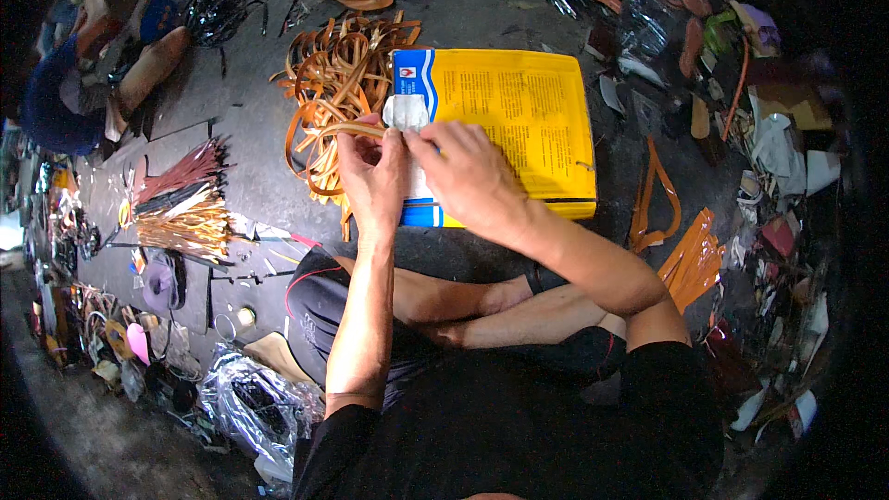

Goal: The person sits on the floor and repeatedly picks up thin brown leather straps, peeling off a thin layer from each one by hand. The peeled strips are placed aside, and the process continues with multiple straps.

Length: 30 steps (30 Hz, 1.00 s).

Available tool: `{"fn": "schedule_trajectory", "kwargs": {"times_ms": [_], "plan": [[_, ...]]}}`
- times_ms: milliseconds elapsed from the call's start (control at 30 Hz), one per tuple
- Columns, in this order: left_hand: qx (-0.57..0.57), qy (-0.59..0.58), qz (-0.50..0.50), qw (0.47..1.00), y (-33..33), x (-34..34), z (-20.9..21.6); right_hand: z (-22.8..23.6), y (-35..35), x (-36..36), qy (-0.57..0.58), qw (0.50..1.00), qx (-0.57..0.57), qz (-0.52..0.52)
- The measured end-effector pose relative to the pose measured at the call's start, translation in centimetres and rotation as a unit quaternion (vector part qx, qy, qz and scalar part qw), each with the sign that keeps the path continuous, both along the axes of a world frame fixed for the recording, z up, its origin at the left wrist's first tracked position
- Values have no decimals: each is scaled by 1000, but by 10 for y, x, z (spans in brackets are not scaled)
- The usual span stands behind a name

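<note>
From the head view, the left hand (370, 176) and right hand (468, 176) meet fingertip to fingertip, both pinched on one tan strap (347, 130) that curves back into the tangled strap pile (338, 69) beside the yellow box (514, 120) on the dark surface (250, 157). The step looks like working the strap's end between the fingers. Any further handling calls for a firm pinch so the springy strip does not slip.
</note>
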State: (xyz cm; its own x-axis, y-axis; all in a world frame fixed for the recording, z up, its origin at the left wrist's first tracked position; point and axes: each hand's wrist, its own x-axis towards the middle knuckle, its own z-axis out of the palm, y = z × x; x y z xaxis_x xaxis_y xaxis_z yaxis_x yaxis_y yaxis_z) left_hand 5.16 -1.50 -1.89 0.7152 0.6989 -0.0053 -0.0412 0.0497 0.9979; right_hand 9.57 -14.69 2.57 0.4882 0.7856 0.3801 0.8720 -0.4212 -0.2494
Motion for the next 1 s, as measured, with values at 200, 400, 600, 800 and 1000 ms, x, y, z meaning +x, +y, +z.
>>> {"fn": "schedule_trajectory", "kwargs": {"times_ms": [200, 400, 600, 800, 1000], "plan": [[-305, -83, 7, 949, 35, -14, -12, 1, -4, -4, 47, 999, 1, 12], [237, -93, -137, 957, 133, 16, 89, 27, -91, 30, 115, 981, 148, -48], [253, 84, -241, 933, 149, -25, 77, 63, -285, 79, 188, 887, 340, -250], [21, 146, -140, 979, 94, -91, -52, -63, -469, 38, 308, 756, 277, -507], [59, 87, -115, 988, 52, -89, -17, -163, -442, -3, 213, 758, -66, -612]]}}
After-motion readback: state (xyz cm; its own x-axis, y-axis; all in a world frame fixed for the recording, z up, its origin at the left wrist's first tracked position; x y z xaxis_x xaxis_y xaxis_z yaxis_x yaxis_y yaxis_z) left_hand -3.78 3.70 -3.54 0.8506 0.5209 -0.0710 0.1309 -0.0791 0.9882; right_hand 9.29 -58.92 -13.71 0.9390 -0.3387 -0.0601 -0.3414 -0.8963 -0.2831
